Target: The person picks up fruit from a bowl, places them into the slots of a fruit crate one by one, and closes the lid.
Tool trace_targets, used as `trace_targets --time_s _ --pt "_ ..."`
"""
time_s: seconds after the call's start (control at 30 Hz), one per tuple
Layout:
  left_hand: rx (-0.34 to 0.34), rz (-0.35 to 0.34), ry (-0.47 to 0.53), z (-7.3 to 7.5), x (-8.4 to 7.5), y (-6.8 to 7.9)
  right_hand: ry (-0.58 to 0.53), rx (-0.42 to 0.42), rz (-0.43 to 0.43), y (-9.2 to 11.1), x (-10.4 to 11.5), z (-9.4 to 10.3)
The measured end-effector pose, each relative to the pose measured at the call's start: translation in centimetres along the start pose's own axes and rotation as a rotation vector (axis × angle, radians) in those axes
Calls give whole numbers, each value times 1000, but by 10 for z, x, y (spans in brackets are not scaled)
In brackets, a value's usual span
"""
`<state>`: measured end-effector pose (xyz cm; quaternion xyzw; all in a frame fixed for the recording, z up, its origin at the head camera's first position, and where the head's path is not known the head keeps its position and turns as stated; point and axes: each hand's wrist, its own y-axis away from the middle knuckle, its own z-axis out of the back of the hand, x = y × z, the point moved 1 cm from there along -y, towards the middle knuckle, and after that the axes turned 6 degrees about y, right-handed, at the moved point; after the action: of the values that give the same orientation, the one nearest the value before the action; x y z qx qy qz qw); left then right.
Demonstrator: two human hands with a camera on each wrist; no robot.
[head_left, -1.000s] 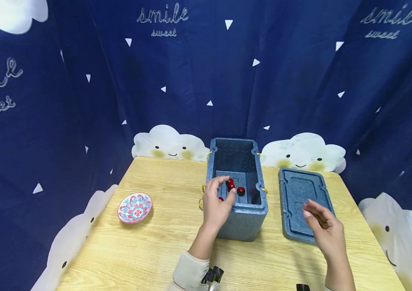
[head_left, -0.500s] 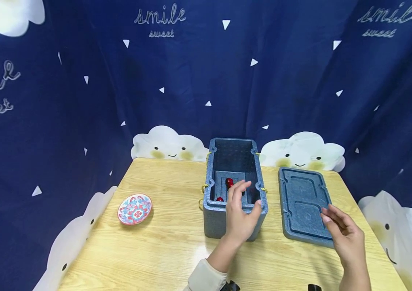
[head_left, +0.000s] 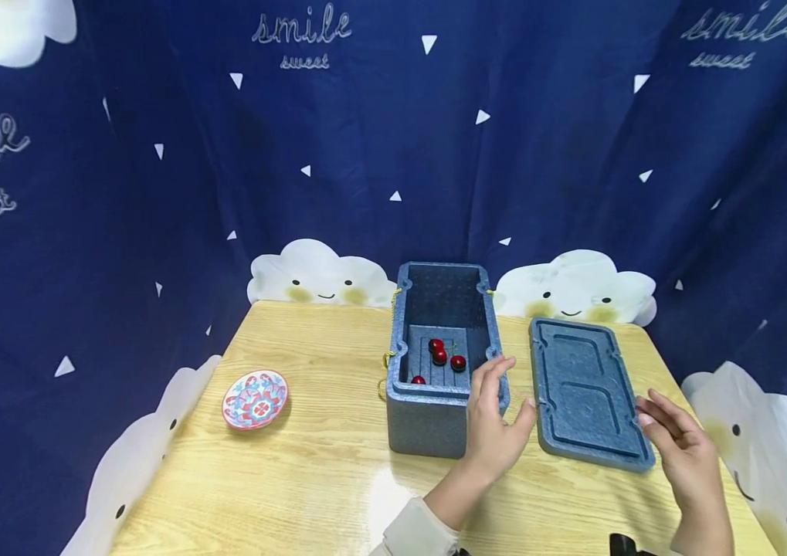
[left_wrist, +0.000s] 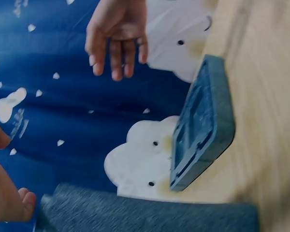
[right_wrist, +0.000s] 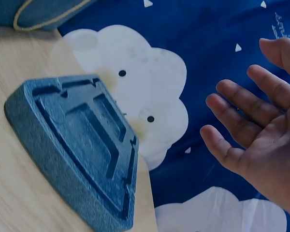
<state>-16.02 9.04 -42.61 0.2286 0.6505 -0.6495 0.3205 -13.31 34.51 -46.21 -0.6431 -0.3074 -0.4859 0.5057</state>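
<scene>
In the head view my left hand point(head_left: 493, 432) hovers at the near right corner of a blue-grey foam box point(head_left: 428, 425), fingers spread and holding nothing. Several red cherries point(head_left: 439, 356) lie on the box floor, one close to the near wall. My right hand point(head_left: 688, 455) is over the near right edge of the box's lid point(head_left: 584, 394), which lies on the table with its grooved side up. The right wrist view shows that hand point(right_wrist: 261, 130) with palm turned and fingers relaxed, apart from the lid point(right_wrist: 87, 140).
A small patterned dish point(head_left: 255, 399) in red, white and blue sits at the left of the wooden table point(head_left: 296, 494). Yellow cords point(head_left: 384, 386) hang at the box's sides. A dark blue curtain point(head_left: 337, 139) with clouds stands behind the table.
My left hand has moved right, from over the box opening to its near right corner, uncovering the cherries. My right hand has shifted right across the lid toward its edge.
</scene>
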Motion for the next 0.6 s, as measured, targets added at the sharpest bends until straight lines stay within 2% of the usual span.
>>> trace_targets --time_s 0.23,0.37,0.6 --pt "81 -33 -25 -19 1 15 -53 26 -37 -3 -15 20" --pt "128 -3 -37 -28 5 21 -74 49 -43 -5 -25 30" --pt "149 12 -83 -46 22 33 -97 81 -74 -11 -45 44"
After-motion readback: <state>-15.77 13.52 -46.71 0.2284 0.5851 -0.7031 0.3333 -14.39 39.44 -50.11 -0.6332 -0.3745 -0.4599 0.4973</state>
